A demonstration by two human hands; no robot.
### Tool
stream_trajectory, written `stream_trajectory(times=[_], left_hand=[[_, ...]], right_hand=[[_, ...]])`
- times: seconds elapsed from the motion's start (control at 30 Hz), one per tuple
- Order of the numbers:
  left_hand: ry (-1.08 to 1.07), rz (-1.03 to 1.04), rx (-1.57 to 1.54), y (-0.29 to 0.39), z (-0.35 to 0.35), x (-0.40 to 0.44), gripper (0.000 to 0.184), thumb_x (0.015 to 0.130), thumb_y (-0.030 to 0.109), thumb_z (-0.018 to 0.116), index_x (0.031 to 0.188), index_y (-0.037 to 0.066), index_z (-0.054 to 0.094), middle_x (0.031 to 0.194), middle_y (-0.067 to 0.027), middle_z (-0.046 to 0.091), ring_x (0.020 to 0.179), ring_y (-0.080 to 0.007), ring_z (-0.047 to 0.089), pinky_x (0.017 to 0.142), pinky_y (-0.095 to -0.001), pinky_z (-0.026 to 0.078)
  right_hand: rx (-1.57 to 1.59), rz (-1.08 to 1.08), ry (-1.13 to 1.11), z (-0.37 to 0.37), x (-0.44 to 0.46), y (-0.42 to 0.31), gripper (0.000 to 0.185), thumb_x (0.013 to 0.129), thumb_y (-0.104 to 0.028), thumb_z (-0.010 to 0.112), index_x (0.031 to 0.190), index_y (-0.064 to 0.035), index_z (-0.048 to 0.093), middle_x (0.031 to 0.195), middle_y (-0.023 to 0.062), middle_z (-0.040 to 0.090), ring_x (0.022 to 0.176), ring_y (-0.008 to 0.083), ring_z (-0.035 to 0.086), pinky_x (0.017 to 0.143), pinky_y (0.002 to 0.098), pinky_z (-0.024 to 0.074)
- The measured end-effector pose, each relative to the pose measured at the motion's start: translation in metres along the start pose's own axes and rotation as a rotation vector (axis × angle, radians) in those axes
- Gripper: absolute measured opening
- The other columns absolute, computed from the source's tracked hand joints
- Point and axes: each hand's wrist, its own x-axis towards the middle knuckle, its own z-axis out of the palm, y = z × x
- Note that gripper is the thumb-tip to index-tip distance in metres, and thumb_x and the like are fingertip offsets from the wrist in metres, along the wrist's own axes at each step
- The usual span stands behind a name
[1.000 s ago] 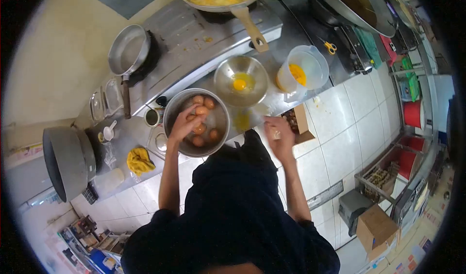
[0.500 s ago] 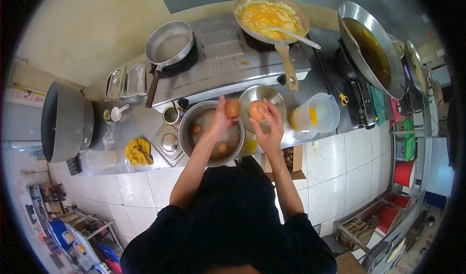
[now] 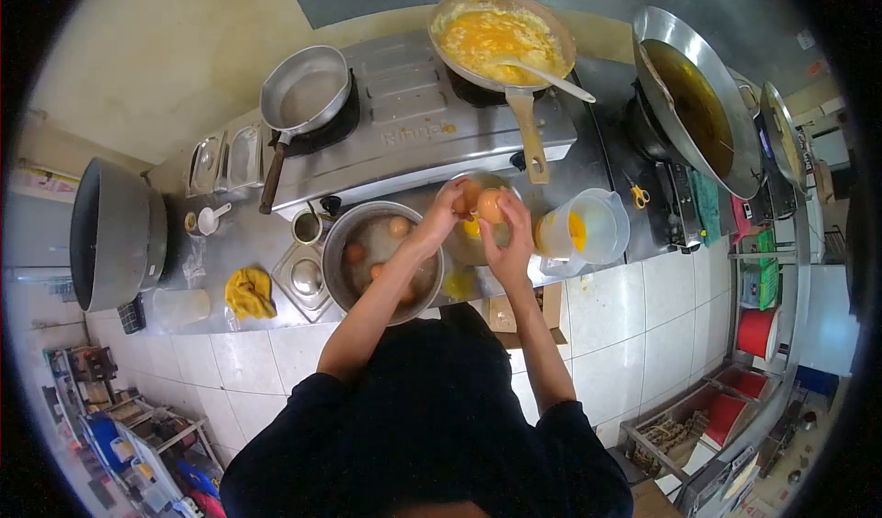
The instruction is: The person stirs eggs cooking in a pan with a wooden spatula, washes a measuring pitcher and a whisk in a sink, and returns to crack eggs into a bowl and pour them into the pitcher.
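Both my hands meet over a small metal bowl (image 3: pixel 505 180). My left hand (image 3: pixel 434 231) is closed around a brown egg (image 3: pixel 468 195). Against it, my right hand (image 3: pixel 513 241) grips another brown egg (image 3: pixel 491 207) with the fingertips. Orange-yellow yolk (image 3: pixel 471 226) shows just below the shells, over the bowl; whether it hangs or lies in the bowl I cannot tell. Beneath my left forearm stands a metal pot (image 3: pixel 333 259) of water with several brown eggs (image 3: pixel 355 254) in it. Close to my right hand is a clear plastic jug (image 3: pixel 606 229) with yellow egg inside.
Behind the bowl, a gas stove (image 3: pixel 404 137) carries an empty saucepan (image 3: pixel 306 95) and a frying pan (image 3: pixel 524 95) of yellow egg with a white spatula (image 3: pixel 551 79). A wok of oil (image 3: pixel 703 105) stands right. Scissors (image 3: pixel 638 193) and a yellow cloth (image 3: pixel 249 293) lie on the counter.
My left hand has moved right, bringing its egg against the one in my right hand. Yolk now shows below them. More eggs in the pot have come into sight.
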Motion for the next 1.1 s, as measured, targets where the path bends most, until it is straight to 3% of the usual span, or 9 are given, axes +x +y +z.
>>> stream_trajectory(times=[0.13, 0.2, 0.23, 0.33, 0.43, 0.73, 0.87, 1.03, 1.1], left_hand=[[-0.038, 0.050, 0.206, 0.007, -0.002, 0.001, 0.038, 0.093, 0.021, 0.051, 0.127, 0.005, 0.041, 0.115, -0.0086, 0.052, 0.104, -0.0163, 0.051, 0.086, -0.0301, 0.044], [-0.135, 0.072, 0.249, 0.004, -0.019, 0.011, 0.040, 0.090, 0.018, 0.057, 0.125, 0.005, 0.042, 0.115, -0.0087, 0.052, 0.104, -0.0162, 0.051, 0.084, -0.0292, 0.046], [-0.235, 0.095, 0.292, 0.007, -0.022, 0.016, 0.044, 0.087, 0.016, 0.064, 0.124, 0.004, 0.043, 0.116, -0.0089, 0.052, 0.103, -0.0161, 0.052, 0.082, -0.0284, 0.047], [-0.262, 0.135, 0.423, 0.011, -0.021, 0.017, 0.051, 0.079, 0.017, 0.074, 0.121, 0.003, 0.049, 0.112, -0.0085, 0.056, 0.093, -0.0143, 0.058, 0.081, -0.0265, 0.049], [-0.295, 0.169, 0.593, 0.029, -0.017, 0.012, 0.047, 0.077, 0.018, 0.076, 0.116, 0.001, 0.055, 0.104, -0.0102, 0.062, 0.092, -0.0146, 0.060, 0.079, -0.0278, 0.051], [-0.420, 0.612, 1.267, 0.026, -0.034, 0.031, 0.053, 0.068, 0.026, 0.076, 0.113, 0.003, 0.060, 0.104, -0.0158, 0.064, 0.089, -0.0268, 0.064, 0.078, -0.0328, 0.052], [-0.421, 0.685, 1.274, 0.028, -0.042, 0.033, 0.048, 0.070, 0.020, 0.076, 0.111, 0.003, 0.061, 0.107, -0.0140, 0.064, 0.093, -0.0251, 0.064, 0.081, -0.0336, 0.051], [-0.102, 0.361, 0.600, 0.018, -0.011, 0.020, 0.057, 0.076, 0.013, 0.075, 0.127, 0.009, 0.050, 0.116, -0.0132, 0.061, 0.106, -0.0249, 0.060, 0.092, -0.0351, 0.048], [-0.159, 0.426, 0.570, 0.010, 0.007, 0.007, 0.063, 0.076, 0.016, 0.076, 0.132, 0.012, 0.046, 0.120, -0.0132, 0.059, 0.108, -0.0261, 0.059, 0.096, -0.0341, 0.044]], right_hand=[[0.385, 0.279, 0.141, 0.013, -0.016, 0.041, 0.051, 0.081, 0.000, 0.062, 0.128, -0.0078, 0.042, 0.106, 0.0119, 0.053, 0.095, 0.0219, 0.055, 0.082, 0.0333, 0.0482], [0.593, 0.609, -0.187, -0.002, -0.007, 0.045, 0.050, 0.082, -0.002, 0.061, 0.128, -0.0092, 0.043, 0.097, 0.0058, 0.049, 0.081, 0.0140, 0.054, 0.068, 0.0260, 0.0490], [0.447, 0.567, -0.300, -0.002, 0.000, 0.047, 0.052, 0.081, -0.004, 0.065, 0.129, -0.0098, 0.046, 0.097, 0.0049, 0.052, 0.074, 0.0106, 0.054, 0.059, 0.0214, 0.0471], [0.487, 0.808, -0.426, -0.008, 0.011, 0.042, 0.047, 0.077, -0.016, 0.073, 0.120, -0.0072, 0.056, 0.108, 0.0051, 0.061, 0.089, 0.0150, 0.058, 0.078, 0.0294, 0.0496], [0.403, 0.532, -0.388, -0.002, 0.008, 0.058, 0.046, 0.075, -0.019, 0.076, 0.117, -0.0052, 0.060, 0.110, 0.0088, 0.064, 0.095, 0.0160, 0.061, 0.083, 0.0290, 0.0489], [0.292, 0.300, -0.342, 0.001, -0.002, 0.072, 0.044, 0.071, -0.007, 0.073, 0.114, -0.0043, 0.062, 0.111, 0.0124, 0.064, 0.101, 0.0204, 0.063, 0.087, 0.0310, 0.0485], [0.169, 0.224, -0.363, -0.008, -0.003, 0.075, 0.045, 0.071, -0.004, 0.071, 0.115, -0.0047, 0.061, 0.111, 0.0132, 0.064, 0.102, 0.0227, 0.063, 0.087, 0.0313, 0.0483], [0.140, 0.276, -0.053, 0.000, -0.006, 0.047, 0.044, 0.076, -0.008, 0.071, 0.119, -0.0085, 0.059, 0.114, 0.0151, 0.062, 0.105, 0.0262, 0.061, 0.090, 0.0323, 0.0473], [0.212, 0.355, 0.026, 0.004, -0.017, 0.036, 0.045, 0.078, -0.009, 0.071, 0.121, -0.0085, 0.057, 0.121, 0.0150, 0.059, 0.107, 0.0318, 0.059, 0.091, 0.0352, 0.0468]])
